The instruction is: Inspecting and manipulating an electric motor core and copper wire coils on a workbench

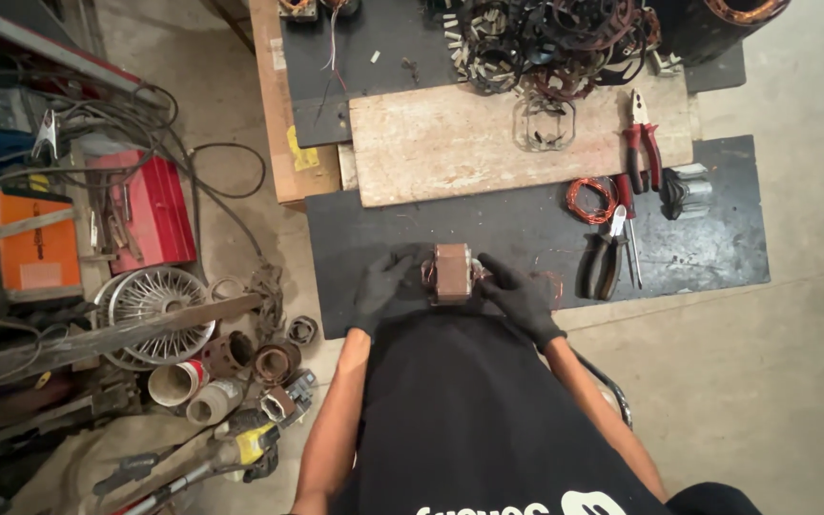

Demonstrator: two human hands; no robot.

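Copper-wound coil block (452, 272), brownish and boxy, sat at the near edge of the dark worktop (526, 229), right in front of the person's black shirt. The left hand (385, 286), in a black glove, was cupped against the block's left side with its fingers curled round it. The right hand (519, 294), gloved the same way, pressed against the right side, fingers bent and closed on the block, so both hands gripped it between them. A few loose strands of copper wire (550, 282) lay just beside the right hand. Farther right on the worktop lay black-handled pliers (605, 257), and beyond them a small ring of copper wire (591, 199) and red-handled pliers (643, 143). A pale wooden board (450, 143) rested across the worktop behind the block, with a tangle of dark metal parts (545, 43) at the far edge. On the floor to the left stood a red toolbox (150, 210) and a wire fan guard (156, 300).
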